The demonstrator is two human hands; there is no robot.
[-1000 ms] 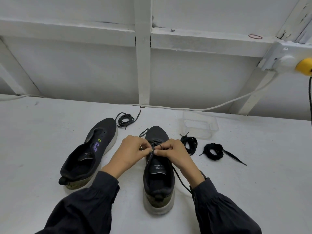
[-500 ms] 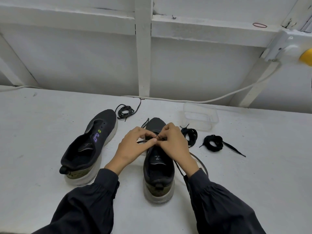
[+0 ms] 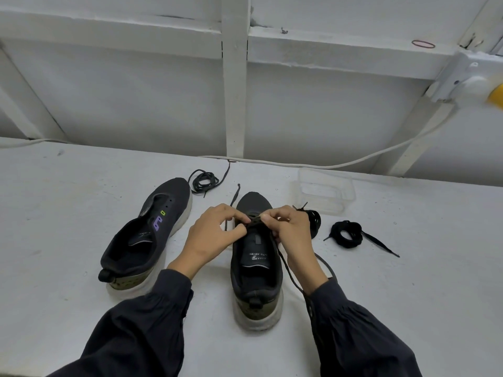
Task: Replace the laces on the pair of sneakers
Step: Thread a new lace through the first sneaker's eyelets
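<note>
Bare table [image 3: 81, 213] left of sneakers [image 3: 148, 238]

Both dark sneakers stood toes away: the left sneaker [image 3: 147, 240] unlaced, the right sneaker [image 3: 255, 281] with a dark lace [image 3: 290, 268] across its front eyelets, trailing right; beyond lay a thin coiled lace [image 3: 204, 180], a black lace bundle [image 3: 315, 221] and a second bundle [image 3: 349, 234]

Both forearms in dark sleeves [image 3: 136, 330] reach forward and converge over the shoe [image 3: 255, 270]. Left hand [image 3: 215, 232]: fingers curled, thumb and forefinger pinching the lace [image 3: 254, 221] above the shoe's tongue. Right hand [image 3: 288, 229]: same pinch, fingertips almost meeting the left's.
</note>
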